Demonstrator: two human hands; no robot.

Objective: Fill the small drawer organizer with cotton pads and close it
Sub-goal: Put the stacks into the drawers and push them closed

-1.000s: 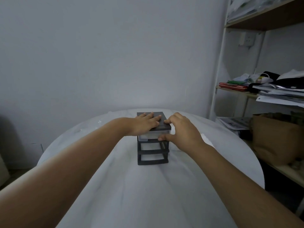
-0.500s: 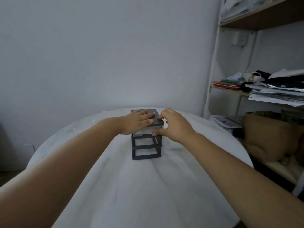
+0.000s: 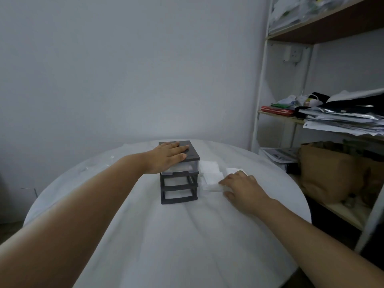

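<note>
Your left hand (image 3: 166,157) lies flat and open atop the drawer organizer (image 3: 179,179), while your right hand (image 3: 242,189) curls loosely over the cotton pads (image 3: 209,173) just beside it, grip unclear.

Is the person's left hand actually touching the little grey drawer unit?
Touching. The head view shows the left hand lying flat on the top of the drawer organizer, palm and fingers pressed against it with no gap.

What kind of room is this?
Probably a home office or storeroom: a round table under white cloth, a shelving unit stacked with papers, and a wall socket.
</note>
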